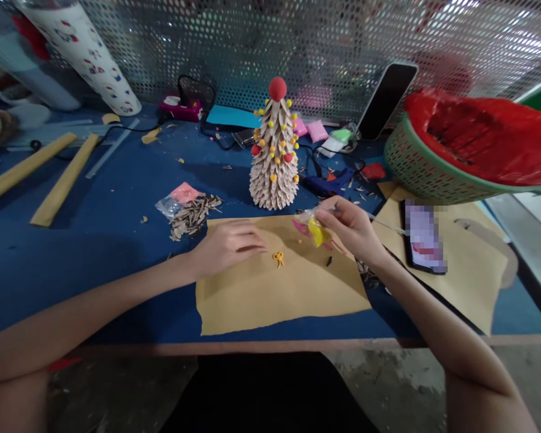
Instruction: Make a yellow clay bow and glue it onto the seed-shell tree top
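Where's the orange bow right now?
Head view, near centre: the orange bow lies on the brown paper, just right of the left hand.

White patterned bottle (92, 63), green basket (412, 163)

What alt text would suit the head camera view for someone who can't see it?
A person's right hand holds a clear packet of something yellow over brown paper on a blue table, while the left hand is beside a small orange bow-like shape. Behind them stands a cone-shaped tree of overlapping pale scales, topped by a red ball.
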A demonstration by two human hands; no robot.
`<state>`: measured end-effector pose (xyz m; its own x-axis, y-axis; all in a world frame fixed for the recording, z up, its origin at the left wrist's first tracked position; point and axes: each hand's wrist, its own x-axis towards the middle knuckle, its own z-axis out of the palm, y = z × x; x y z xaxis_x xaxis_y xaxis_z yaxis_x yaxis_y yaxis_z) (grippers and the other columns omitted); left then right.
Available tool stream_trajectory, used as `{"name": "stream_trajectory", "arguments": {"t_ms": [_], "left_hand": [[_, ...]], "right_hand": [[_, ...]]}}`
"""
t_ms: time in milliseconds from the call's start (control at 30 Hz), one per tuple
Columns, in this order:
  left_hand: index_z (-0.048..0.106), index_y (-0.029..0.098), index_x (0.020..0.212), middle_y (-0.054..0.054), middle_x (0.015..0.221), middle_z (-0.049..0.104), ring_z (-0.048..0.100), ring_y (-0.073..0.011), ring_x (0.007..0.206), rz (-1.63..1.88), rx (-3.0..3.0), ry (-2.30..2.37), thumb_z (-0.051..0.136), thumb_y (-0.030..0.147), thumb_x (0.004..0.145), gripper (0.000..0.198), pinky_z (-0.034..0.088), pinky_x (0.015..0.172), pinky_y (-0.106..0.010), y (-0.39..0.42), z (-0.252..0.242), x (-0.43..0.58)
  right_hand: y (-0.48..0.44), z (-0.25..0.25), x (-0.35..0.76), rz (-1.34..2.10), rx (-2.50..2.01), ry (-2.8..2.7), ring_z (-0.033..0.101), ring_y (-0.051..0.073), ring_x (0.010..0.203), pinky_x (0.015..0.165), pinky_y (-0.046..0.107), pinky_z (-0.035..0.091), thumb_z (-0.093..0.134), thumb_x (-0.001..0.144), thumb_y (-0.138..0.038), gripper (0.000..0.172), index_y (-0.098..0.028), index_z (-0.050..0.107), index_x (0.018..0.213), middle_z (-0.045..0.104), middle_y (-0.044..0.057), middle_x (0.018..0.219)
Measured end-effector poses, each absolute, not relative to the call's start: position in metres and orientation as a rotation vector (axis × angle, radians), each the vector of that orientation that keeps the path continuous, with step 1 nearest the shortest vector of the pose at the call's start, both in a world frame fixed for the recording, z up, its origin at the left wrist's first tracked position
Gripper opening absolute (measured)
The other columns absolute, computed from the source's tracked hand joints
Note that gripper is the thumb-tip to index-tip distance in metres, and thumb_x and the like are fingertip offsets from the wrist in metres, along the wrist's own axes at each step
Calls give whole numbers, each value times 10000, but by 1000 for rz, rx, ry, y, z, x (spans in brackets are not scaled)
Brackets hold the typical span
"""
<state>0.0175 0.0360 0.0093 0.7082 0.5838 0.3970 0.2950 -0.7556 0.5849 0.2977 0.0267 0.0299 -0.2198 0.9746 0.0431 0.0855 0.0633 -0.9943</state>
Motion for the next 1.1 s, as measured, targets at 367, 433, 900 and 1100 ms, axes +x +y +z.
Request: {"name": "stream_trajectory", "arguments": {"t_ms": [367,433,900,1100], "left_hand": [[708,175,1000,-34,967,778,676,-175,908,793,2798,692,494,208,1035,220,368,778,-334,42,1,23],[712,187,980,-30,972,777,653,-181,898,762,2844,691,466,225,1046,258,351,769,-341,43,0,25],[746,216,971,-38,982,782,646,-187,893,729,2917,745,501,213,1023,250,361,750,-358,42,5,25],[720,209,1085,-34,971,789,672,-174,882,703,2763,842,506,277,1027,232,393,782,-339,45,5,25]], "right_hand": [[22,24,299,1292,-1127,-1502,590,89,490,423,211,444,676,910,-461,256,-226,580,940,725,-5,756],[21,23,299,1291,-1126,-1521,603,96,507,448,222,471,675,912,-456,247,-229,588,957,723,-3,762],[18,25,295,1263,-1121,-1597,574,71,521,426,189,387,663,921,-423,235,-199,593,938,703,-11,725],[18,25,293,1249,-1098,-1603,655,110,624,494,208,455,669,911,-447,253,-206,595,933,694,-8,734]]}}
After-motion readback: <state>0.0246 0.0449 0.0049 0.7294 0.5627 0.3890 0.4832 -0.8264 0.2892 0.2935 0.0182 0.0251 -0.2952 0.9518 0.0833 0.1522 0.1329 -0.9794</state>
